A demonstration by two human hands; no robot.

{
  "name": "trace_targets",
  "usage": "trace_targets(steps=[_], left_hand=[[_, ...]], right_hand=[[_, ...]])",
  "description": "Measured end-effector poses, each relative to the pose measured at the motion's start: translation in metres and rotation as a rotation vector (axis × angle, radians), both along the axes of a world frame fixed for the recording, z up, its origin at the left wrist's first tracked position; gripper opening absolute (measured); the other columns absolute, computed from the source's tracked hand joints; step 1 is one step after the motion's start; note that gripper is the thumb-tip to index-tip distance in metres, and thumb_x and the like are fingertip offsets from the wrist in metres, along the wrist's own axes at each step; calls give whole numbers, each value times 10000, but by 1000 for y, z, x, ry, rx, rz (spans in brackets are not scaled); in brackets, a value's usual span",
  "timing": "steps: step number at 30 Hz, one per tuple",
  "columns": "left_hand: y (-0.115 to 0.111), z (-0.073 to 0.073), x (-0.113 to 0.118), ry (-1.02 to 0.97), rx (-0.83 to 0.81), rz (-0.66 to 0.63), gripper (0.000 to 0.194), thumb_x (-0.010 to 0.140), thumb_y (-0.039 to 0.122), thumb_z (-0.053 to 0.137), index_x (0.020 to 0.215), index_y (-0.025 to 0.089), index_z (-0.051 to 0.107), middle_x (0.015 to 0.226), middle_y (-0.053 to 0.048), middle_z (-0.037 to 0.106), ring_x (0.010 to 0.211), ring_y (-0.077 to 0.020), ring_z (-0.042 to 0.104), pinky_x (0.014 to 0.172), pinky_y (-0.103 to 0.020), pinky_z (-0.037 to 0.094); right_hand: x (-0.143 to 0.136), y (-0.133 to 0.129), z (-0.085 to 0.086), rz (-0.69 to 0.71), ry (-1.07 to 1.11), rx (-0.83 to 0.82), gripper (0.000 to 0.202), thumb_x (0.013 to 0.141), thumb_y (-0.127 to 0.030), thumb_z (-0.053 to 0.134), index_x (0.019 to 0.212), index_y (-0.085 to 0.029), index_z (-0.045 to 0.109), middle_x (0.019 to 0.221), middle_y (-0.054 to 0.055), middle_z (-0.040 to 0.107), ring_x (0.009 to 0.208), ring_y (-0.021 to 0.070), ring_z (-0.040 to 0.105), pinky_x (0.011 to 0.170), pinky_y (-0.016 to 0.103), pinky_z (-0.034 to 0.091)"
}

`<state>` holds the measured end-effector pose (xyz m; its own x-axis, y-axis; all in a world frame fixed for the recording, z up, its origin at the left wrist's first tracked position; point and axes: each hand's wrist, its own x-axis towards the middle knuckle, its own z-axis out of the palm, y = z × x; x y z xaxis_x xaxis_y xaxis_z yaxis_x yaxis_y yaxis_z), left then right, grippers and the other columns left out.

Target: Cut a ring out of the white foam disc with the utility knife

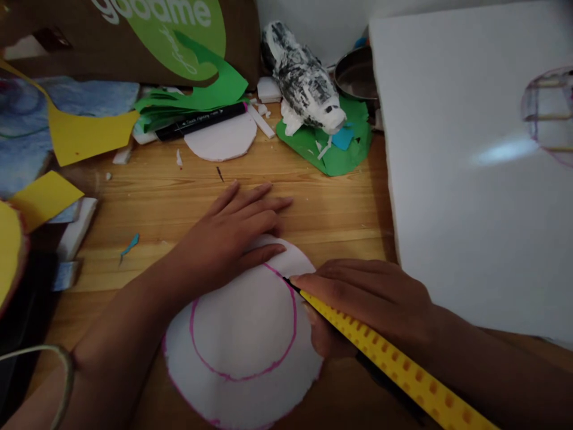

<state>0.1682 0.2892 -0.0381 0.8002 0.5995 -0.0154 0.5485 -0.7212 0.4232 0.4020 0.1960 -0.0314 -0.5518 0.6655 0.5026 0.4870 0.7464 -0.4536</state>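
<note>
A round white foam disc point(242, 397) lies on the wooden table, with a pink circle drawn inside its edge. My left hand point(237, 233) rests flat over the disc's upper part. Its fingers are stretched out past the rim and its thumb lies on the foam near the pink line. My right hand point(376, 304) grips a yellow utility knife point(385, 352) with a dimpled handle and a dark tip. That tip touches the disc at the pink line, on the upper right of the circle. The fingers underneath the handle are partly hidden.
A large white foam board point(447, 179) stands at the right. Behind sit a painted black-and-white fish figure point(308, 77), green paper point(349, 161), a black marker point(201, 121), a white foam piece point(224, 143) and a brown bag point(134, 54). Yellow paper point(89, 134) and scraps lie left.
</note>
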Motion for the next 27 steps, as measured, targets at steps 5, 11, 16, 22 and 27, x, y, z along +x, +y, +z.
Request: trace_targets(steps=[5,11,16,22,27], left_hand=[[1,-2,-1,-20,11,-9,233,1010,474,485,1058,267,582,1592,5,451,1549,-227,212,1255,-534,82],[1,-1,-1,-5,4,-4,229,1010,471,490,1061,267,579,1589,8,456,1549,-223,212,1256,-527,83],[2,-2,-1,-15,3,-4,246,1009,487,486,1060,266,581,1587,12,460,1548,-230,218,1255,-541,86],[0,-2,0,-4,7,8,210,1011,456,497,1050,264,572,1586,17,459,1548,-219,218,1258,-535,87],[1,-2,-2,-6,28,-11,212,1015,454,483,1064,268,572,1581,18,467,1547,-222,219,1252,-545,106]], right_hand=[[-4,0,0,6,16,-15,90,920,-119,614,964,-192,640,923,52,756,825,169,710,807,310,633],[-5,-1,8,-27,-25,51,89,949,-139,581,886,-193,614,879,47,754,785,150,702,774,267,617],[-4,-5,18,-42,-120,-3,101,951,-154,549,981,-133,643,889,66,754,795,144,723,757,240,610],[-4,-5,15,-73,-127,50,86,948,-176,555,983,-164,632,882,30,759,794,117,718,772,218,603],[-5,-2,7,-23,-78,73,97,878,-134,605,968,-147,640,877,36,754,765,128,708,756,229,606]])
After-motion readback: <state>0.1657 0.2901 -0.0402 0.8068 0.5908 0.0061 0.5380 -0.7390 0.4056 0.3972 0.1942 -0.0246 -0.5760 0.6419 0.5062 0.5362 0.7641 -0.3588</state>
